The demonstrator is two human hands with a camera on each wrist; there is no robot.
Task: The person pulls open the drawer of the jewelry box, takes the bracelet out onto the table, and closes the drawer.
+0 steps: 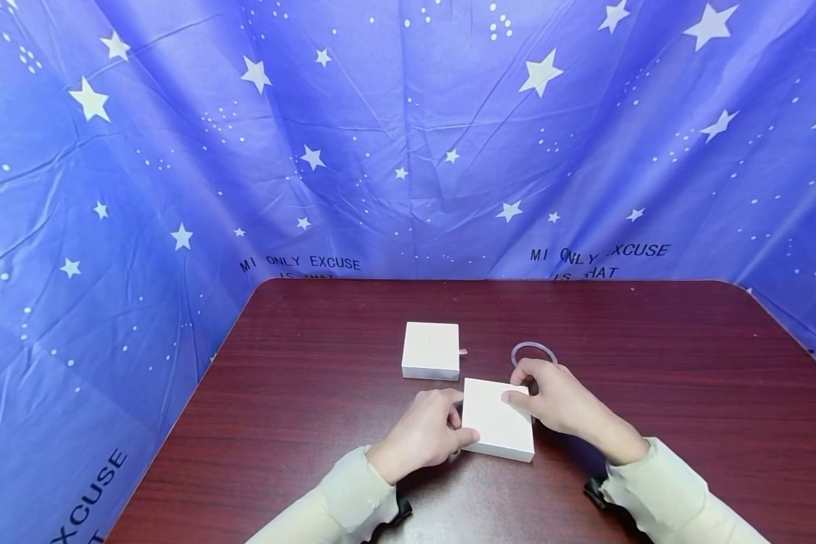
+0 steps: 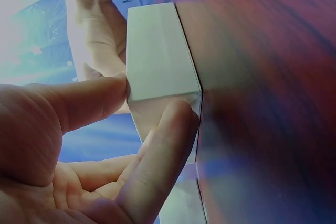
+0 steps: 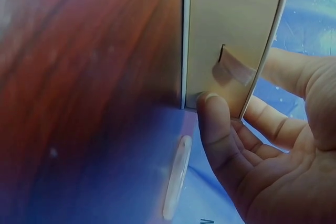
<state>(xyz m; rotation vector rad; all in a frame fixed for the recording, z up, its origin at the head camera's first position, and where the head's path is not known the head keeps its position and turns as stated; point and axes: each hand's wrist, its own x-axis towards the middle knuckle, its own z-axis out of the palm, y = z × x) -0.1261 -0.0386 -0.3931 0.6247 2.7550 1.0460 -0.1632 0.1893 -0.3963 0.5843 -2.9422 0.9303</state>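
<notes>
Head view: the white box (image 1: 496,419) lies flat on the counter (image 1: 279,423), nearly square, long axis unclear, contents hidden, between left hand (image 1: 425,431) and right hand (image 1: 551,397). Left wrist view: left hand pinches one end. Right wrist view: right hand pinches the opposite end, whose pale tab (image 3: 236,69) points outward

White boxes (image 1: 495,423), pale lilac ring (image 1: 532,344), dark red wood-grained table (image 1: 299,347), blue curtain (image 1: 353,83) — white stars (image 1: 541,73), black lettering (image 1: 335,263)

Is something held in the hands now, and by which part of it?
The nearer white box: the left hand grips its left side, the right hand its right side, near the far corner.
</notes>
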